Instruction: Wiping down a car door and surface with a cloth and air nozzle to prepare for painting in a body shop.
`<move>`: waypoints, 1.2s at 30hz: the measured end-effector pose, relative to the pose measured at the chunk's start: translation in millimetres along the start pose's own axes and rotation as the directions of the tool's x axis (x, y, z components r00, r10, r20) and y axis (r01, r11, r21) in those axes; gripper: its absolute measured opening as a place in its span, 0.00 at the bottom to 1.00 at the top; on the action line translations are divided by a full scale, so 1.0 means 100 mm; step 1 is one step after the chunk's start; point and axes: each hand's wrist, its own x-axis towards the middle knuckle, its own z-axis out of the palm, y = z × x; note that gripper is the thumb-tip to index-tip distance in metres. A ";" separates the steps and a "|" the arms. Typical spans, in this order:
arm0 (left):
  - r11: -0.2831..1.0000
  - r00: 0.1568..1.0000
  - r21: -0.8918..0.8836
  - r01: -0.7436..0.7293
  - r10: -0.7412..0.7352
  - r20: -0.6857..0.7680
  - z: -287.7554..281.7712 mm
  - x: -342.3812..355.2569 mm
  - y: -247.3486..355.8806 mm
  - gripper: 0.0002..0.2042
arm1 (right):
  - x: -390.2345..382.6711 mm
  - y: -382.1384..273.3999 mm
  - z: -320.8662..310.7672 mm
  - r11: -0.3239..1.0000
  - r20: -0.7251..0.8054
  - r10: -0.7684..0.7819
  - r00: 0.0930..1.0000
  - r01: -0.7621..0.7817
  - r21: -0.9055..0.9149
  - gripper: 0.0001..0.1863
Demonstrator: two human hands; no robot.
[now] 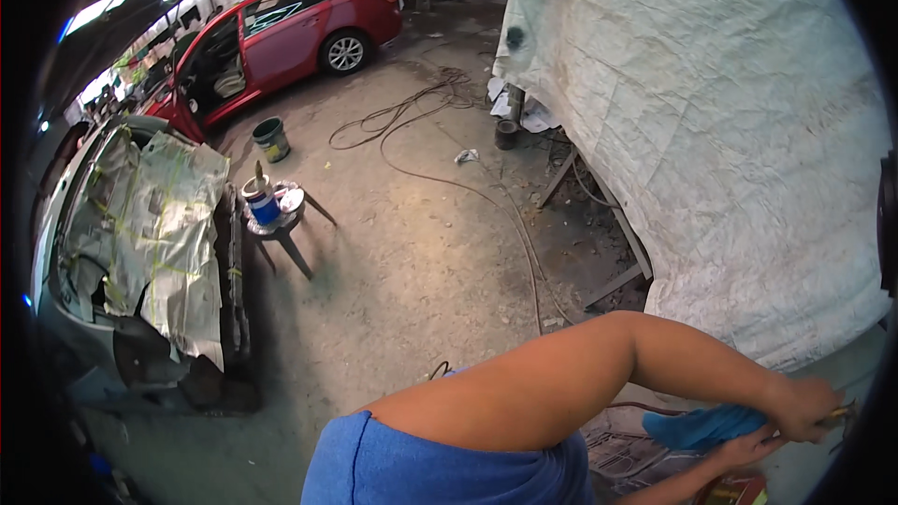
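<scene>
At the far lower right my left hand (808, 409) is closed round a small thing with a brassy tip (842, 411). Its body is hidden by the fingers, so its kind cannot be made out. My left arm, with a blue sleeve at the shoulder, reaches across the lower part of the view. Just below the left wrist, my right hand (745, 448) has its fingers bent against a blue cloth (702, 426). The cloth hangs out to the left of both hands. A pale flat surface lies behind the hands, partly under a sheet.
A whitish sheet (748, 122) drapes down the right side over a stand. Hoses (402, 122) trail across the concrete floor. On the left are a paper-masked car body (159, 234), a stool (295, 248) bearing a can (263, 204), a bucket (271, 139) and a red car (290, 37).
</scene>
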 end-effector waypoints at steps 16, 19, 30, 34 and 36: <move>0.974 0.962 -0.157 0.162 -0.191 -0.194 -1.14 -0.56 0.38 0.11 | -0.05 -0.41 0.87 0.971 0.370 -0.084 0.925 -0.008 0.239 0.36; 0.971 0.938 -0.175 0.164 -0.208 -0.277 -0.98 -0.49 0.41 0.10 | 0.10 -0.17 0.78 0.981 0.447 -0.050 0.893 -0.039 0.188 0.34; 0.996 0.730 -0.084 -0.023 -0.041 -0.682 -1.25 -0.20 0.30 0.15 | -0.05 0.15 0.54 0.952 0.681 0.013 0.732 -0.217 0.215 0.19; 0.963 0.903 -0.271 -0.002 -0.114 -0.414 -1.17 -0.05 0.49 0.17 | 0.58 0.14 -0.06 0.910 0.396 -0.033 0.917 -0.136 0.392 0.14; 0.904 0.945 -0.428 0.017 -0.154 -0.287 -0.76 0.12 0.53 0.22 | 1.37 -0.11 -0.51 0.916 0.243 0.057 0.968 -0.147 0.372 0.16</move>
